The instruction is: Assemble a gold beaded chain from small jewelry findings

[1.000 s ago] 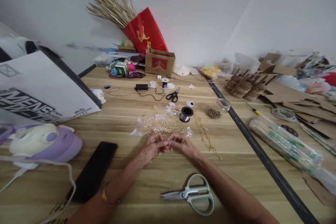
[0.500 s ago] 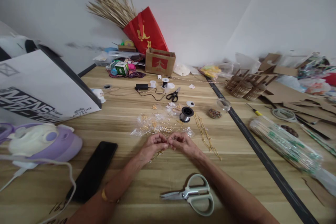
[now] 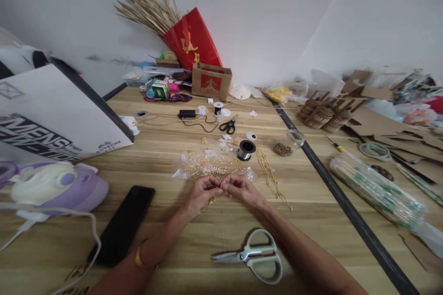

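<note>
My left hand (image 3: 204,193) and my right hand (image 3: 242,188) meet at the fingertips above the table, each closed in a pinch. From the left hand's fingers trails a thin gold beaded strand (image 3: 209,203); its upper end is hidden between the fingertips. Just beyond the hands lie clear plastic bags of small gold and silvery beads (image 3: 202,163). A black spool of fine wire (image 3: 246,150) stands behind my right hand. To its right a gold chain (image 3: 270,176) is spread out. Scissors with pale handles (image 3: 258,256) lie between my forearms.
A black phone (image 3: 122,226) and a purple-and-white device (image 3: 64,189) with a cable are on the left, below a large white box (image 3: 58,115). Black-handled scissors (image 3: 228,125) lie farther back. On the right are a bead dish (image 3: 283,149) and a plastic-wrapped bundle of sticks (image 3: 377,191).
My hands stay pinched together in nearly the same spot, with only a slight shift of the fingers. The strand below the left hand hangs a little differently.
</note>
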`<state>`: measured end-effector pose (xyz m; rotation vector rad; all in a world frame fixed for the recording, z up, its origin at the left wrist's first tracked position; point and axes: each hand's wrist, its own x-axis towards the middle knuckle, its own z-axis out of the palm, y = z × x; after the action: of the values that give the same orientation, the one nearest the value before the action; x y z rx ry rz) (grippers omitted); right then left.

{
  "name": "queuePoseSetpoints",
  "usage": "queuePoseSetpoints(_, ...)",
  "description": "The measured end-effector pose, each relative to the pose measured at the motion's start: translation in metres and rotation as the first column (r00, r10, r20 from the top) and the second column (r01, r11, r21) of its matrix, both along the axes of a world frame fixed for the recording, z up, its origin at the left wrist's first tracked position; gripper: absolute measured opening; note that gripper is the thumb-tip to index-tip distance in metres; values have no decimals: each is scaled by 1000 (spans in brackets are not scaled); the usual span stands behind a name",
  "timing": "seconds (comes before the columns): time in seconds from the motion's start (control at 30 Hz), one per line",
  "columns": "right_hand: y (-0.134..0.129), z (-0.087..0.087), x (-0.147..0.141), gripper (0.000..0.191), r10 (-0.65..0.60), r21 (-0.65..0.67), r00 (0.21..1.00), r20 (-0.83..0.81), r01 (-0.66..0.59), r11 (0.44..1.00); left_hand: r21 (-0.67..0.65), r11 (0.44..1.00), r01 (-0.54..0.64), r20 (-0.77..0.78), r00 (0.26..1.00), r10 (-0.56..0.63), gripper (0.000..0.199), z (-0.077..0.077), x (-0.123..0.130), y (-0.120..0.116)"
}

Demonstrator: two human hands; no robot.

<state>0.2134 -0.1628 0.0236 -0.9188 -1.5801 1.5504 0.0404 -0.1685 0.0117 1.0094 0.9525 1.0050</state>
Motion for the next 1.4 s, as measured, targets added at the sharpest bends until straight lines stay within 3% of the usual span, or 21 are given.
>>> queuePoseSetpoints(0.3, 2, 2, 1, 29, -10, -20, 999, -39, 10, 1000, 103, 992, 76, -40, 997, -72, 19, 4, -2, -1)
queuePoseSetpoints(0.43, 4, 5, 1, 29, -36, -32, 998, -47, 34, 999, 71, 990, 119, -39, 992, -117, 18, 4, -3, -1)
queuePoseSetpoints(0.77, 8, 2, 8, 29, -1, -51, 1000, -12, 1, 999, 29, 996, 82, -15, 997, -81, 21, 2, -4, 2)
queuePoseSetpoints(1.03, 16, -5, 18, 29, 71, 59, 963, 261, -90, 994, 10, 999, 37, -51, 998, -37, 23, -1, -5, 3)
queuePoseSetpoints(1.2, 17, 1, 21, 34, 76, 90, 957, 279, -105, 990, 14, 999, 32, -82, 996, -31, 24, 2, -5, 4)
queuePoseSetpoints(1.4, 14, 9, 20, 32, -10, 205, 959, 282, -51, 977, 48, 994, 100, -144, 985, -92, 28, 2, -3, 3)
